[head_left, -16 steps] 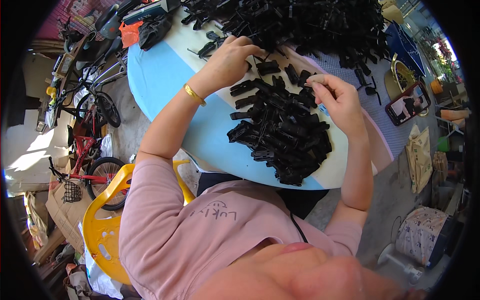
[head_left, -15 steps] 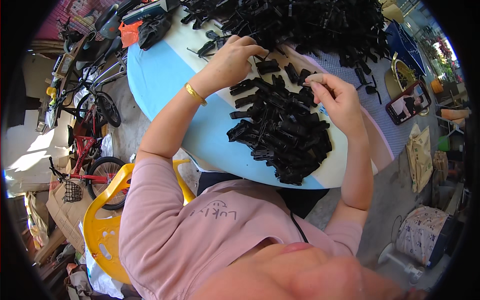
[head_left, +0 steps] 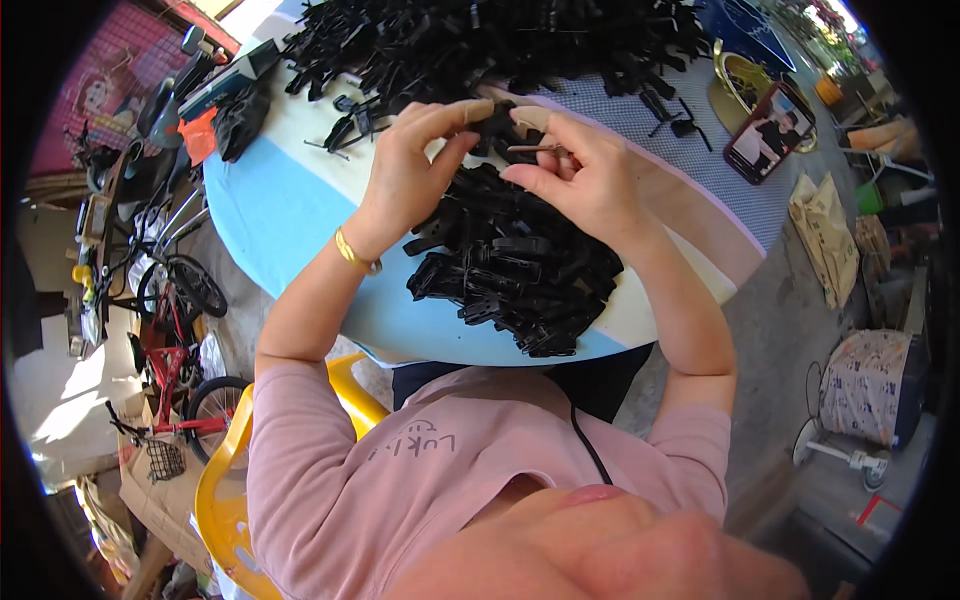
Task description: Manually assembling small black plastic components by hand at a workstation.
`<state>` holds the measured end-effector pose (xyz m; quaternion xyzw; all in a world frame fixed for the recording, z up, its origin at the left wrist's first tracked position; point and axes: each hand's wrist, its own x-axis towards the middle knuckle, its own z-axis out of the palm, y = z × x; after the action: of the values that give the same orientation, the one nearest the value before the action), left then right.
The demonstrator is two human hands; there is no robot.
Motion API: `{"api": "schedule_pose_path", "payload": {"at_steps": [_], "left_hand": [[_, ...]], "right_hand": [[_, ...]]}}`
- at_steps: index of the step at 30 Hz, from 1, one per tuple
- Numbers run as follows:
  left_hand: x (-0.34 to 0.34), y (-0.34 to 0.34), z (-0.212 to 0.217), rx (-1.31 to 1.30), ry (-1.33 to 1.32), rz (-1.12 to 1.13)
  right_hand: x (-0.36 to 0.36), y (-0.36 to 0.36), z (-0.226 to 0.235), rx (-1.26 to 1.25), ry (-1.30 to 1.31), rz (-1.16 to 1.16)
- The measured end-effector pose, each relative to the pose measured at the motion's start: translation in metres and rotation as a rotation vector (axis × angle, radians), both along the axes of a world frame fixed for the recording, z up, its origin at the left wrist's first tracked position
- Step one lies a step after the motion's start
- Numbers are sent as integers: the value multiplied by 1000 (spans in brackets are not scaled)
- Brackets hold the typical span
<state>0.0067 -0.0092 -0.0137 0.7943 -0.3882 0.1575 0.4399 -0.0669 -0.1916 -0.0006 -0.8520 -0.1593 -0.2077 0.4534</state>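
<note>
And the gap has closed — left hand (head_left: 405, 175) and right hand (head_left: 595, 180), wider apart a moment ago, now nearly meet mid-tabletop, so both seem to be on one part. Underneath, the smooth tabletop (head_left: 270, 210) is banded pale blue, cream and tan; along its far edge sprawls a jagged heap (head_left: 480, 45) of hard, plastic-looking black pieces, and a tighter pile (head_left: 500, 290) of blocky ones nears its front edge. Left thumb and forefinger curve around a small black piece (head_left: 495, 125), grip unclear; the right's curled fingers pinch a slim brownish rod (head_left: 535, 149) — thumb and forefinger spread.
</note>
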Motion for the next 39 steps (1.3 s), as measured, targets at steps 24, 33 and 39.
{"api": "schedule_pose_path", "payload": {"at_steps": [24, 33, 39], "left_hand": [[-22, 6, 12, -429, 855, -540], [-30, 3, 2, -357, 764, -433], [-32, 5, 1, -428, 705, -457]], "right_hand": [[-12, 10, 2, 424, 137, 179], [-11, 16, 0, 404, 390, 194], [-14, 21, -1, 421, 412, 198]]}}
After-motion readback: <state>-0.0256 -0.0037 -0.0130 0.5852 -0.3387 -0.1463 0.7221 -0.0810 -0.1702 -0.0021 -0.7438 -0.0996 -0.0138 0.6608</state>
